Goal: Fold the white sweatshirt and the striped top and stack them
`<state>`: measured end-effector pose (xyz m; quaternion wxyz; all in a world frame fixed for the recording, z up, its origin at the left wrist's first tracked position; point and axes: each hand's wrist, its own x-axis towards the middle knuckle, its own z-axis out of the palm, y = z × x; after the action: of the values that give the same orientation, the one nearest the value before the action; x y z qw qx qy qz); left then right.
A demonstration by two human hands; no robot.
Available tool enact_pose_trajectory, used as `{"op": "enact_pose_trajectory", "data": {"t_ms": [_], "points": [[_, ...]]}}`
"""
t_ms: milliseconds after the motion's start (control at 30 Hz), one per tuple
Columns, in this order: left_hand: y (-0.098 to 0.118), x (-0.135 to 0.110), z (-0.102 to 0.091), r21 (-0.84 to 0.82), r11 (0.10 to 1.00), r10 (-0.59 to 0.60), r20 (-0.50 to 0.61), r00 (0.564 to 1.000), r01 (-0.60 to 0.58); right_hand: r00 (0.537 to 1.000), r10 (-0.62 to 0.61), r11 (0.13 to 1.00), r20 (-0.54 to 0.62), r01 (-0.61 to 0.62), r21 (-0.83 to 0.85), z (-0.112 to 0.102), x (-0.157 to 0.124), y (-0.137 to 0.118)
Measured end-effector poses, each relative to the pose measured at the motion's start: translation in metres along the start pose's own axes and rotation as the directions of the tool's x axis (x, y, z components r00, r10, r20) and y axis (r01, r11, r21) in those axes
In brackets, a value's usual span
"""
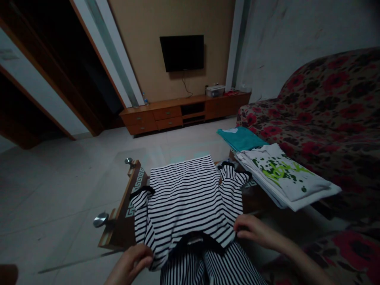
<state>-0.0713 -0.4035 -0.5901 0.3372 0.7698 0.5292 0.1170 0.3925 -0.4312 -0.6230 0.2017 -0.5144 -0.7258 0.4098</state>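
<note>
A black-and-white striped long-sleeved shirt (184, 194) lies spread over a low table, its black-trimmed neckline nearest me and its hem at the far side. Both sleeves run down along the sides toward the far end, with black cuffs. My left hand (133, 261) is closed at the near left shoulder of the shirt, fingers curled on the fabric edge. At the near right shoulder, my right hand (255, 231) pinches the cloth between thumb and fingers. Vertically striped fabric (213, 267) shows just below the neckline, close to my body.
Folded white shirts with green print (287, 170) are stacked to the right, by a folded teal garment (242, 137). The table (124, 221) has metal discs at its left corners. A floral sofa (326, 103) stands right. A TV cabinet (169, 114) runs along the far wall.
</note>
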Motion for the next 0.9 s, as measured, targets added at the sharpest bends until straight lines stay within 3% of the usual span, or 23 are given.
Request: {"op": "enact_pose_trajectory", "data": {"t_ms": [100,167,333,367,433,500,567,700,800,900], "points": [[0.007,0.011,-0.007,-0.031,0.999,0.019,-0.108,0.994,-0.023,0.998,0.017,0.999,-0.059,-0.019,-0.033,-0.016,0.013,0.002],[0.013,0.032,-0.014,-0.034,0.998,0.051,-0.214,0.975,-0.060,0.990,-0.007,0.998,-0.137,-0.001,-0.055,-0.028,0.036,0.005],[0.015,0.132,-0.031,-0.033,0.991,0.113,-0.318,0.941,-0.130,0.975,-0.027,0.999,-0.222,0.021,-0.032,-0.065,0.133,0.010],[0.012,0.156,-0.036,-0.005,0.996,0.086,-0.334,0.939,-0.093,0.972,0.012,0.998,-0.236,-0.026,-0.057,-0.074,0.157,0.011],[0.002,0.204,-0.048,0.087,0.991,-0.055,-0.408,0.911,0.099,0.949,0.136,0.973,-0.285,-0.182,-0.142,-0.091,0.202,0.016],[-0.010,0.245,-0.061,0.134,0.943,-0.212,-0.463,0.861,0.304,0.901,0.260,0.918,-0.346,-0.342,-0.201,-0.104,0.243,0.022],[-0.024,0.277,-0.074,0.131,0.896,-0.320,-0.471,0.822,0.424,0.847,0.350,0.864,-0.400,-0.456,-0.211,-0.112,0.278,0.029],[-0.051,0.316,-0.091,0.118,0.850,-0.435,-0.392,0.811,0.513,0.773,0.461,0.797,-0.436,-0.577,-0.178,-0.117,0.325,0.044],[-0.071,0.332,-0.106,0.141,0.842,-0.461,-0.315,0.830,0.521,0.781,0.503,0.808,-0.370,-0.577,-0.120,-0.127,0.346,0.055],[-0.086,0.345,-0.133,0.172,0.849,-0.430,-0.324,0.843,0.500,0.801,0.515,0.843,-0.304,-0.537,0.014,-0.147,0.363,0.064]]}}
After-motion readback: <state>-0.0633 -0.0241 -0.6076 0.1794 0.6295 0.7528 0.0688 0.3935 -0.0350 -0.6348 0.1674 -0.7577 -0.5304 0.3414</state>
